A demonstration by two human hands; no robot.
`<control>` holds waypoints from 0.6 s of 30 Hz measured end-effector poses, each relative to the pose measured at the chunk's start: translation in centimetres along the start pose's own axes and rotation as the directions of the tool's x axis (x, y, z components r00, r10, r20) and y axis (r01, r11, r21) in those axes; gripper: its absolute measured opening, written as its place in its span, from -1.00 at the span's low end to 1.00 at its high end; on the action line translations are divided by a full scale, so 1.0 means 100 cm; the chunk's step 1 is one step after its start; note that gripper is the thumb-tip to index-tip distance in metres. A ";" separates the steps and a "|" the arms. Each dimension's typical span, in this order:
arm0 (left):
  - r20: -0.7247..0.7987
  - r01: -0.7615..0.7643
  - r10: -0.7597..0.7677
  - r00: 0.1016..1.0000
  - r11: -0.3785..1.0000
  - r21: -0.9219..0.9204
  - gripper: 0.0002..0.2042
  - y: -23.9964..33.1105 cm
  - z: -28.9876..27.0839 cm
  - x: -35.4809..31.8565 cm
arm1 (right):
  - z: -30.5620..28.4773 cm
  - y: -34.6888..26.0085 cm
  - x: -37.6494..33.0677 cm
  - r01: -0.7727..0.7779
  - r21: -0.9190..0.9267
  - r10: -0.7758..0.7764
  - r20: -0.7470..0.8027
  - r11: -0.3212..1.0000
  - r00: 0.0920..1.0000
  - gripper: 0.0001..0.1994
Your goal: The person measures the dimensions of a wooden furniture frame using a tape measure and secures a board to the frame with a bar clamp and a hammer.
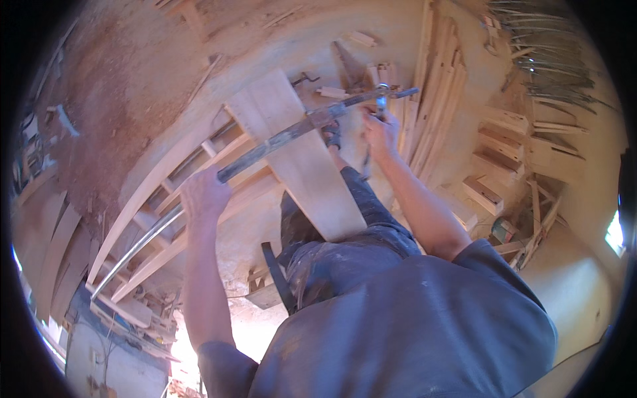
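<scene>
My left hand (204,194) is closed round a long dark metal clamp bar (272,142), which lies slantwise across a pale wide wooden board (318,179). A sliding jaw (324,118) sits on the bar near the board's right edge. On the other side of my left hand a shiny metal bar (142,240) runs down to the left; I cannot tell if it is the same bar. My right hand (383,136) is wrapped round what looks like a hammer, its shiny head (382,94) up by the clamp bar's right end. The board's near end reaches my lap.
A slatted wooden frame (136,189) extends left beneath the bar. Long planks (438,93) lie on the right, beside several short wooden blocks (501,142). Metal rods (551,53) are at the far right. Curved boards (50,245) stand at the left edge.
</scene>
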State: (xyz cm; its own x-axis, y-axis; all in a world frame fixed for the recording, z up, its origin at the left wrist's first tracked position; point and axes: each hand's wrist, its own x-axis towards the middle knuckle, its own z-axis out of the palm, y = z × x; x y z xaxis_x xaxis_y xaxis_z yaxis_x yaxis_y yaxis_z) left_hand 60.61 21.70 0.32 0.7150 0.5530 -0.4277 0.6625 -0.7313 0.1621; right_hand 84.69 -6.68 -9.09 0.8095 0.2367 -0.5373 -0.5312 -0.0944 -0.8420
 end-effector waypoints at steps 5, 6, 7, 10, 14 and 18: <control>-0.006 0.001 -0.001 1.000 1.000 -0.005 -0.87 -0.003 -0.002 -0.002 | 0.024 -0.021 -0.009 -0.159 0.095 0.157 0.033 0.983 0.987 -0.87; -0.022 -0.007 0.007 1.000 1.000 -0.009 -0.87 -0.002 -0.005 -0.001 | 0.021 -0.017 -0.002 -0.190 0.027 0.190 0.011 0.981 0.982 -0.86; -0.038 -0.015 0.015 0.999 1.000 -0.013 -0.87 0.000 -0.007 0.001 | 0.016 -0.015 0.007 -0.221 -0.041 0.221 -0.012 0.974 0.975 -0.86; -0.002 -0.018 0.018 1.000 0.999 0.044 -0.84 -0.005 -0.006 0.007 | 0.010 -0.024 0.022 -0.223 -0.192 0.231 0.019 0.956 0.973 -0.86; 0.061 0.031 -0.036 0.998 0.996 0.079 -0.76 -0.004 -0.015 0.020 | 0.006 -0.034 0.036 -0.232 -0.167 0.248 0.085 0.958 0.965 -0.85; 0.129 0.032 -0.042 0.991 0.996 0.079 -0.79 -0.015 -0.009 0.023 | 0.007 -0.030 0.027 -0.311 -0.119 0.317 0.034 0.943 0.948 -0.89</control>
State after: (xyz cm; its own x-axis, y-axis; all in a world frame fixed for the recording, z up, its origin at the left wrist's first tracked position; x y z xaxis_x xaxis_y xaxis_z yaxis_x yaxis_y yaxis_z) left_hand 61.47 24.42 -0.14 0.6516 0.5272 -0.5454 0.6655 -0.7424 0.0774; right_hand 88.28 -5.09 -8.00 0.5902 0.2277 -0.7744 -0.7228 -0.2780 -0.6326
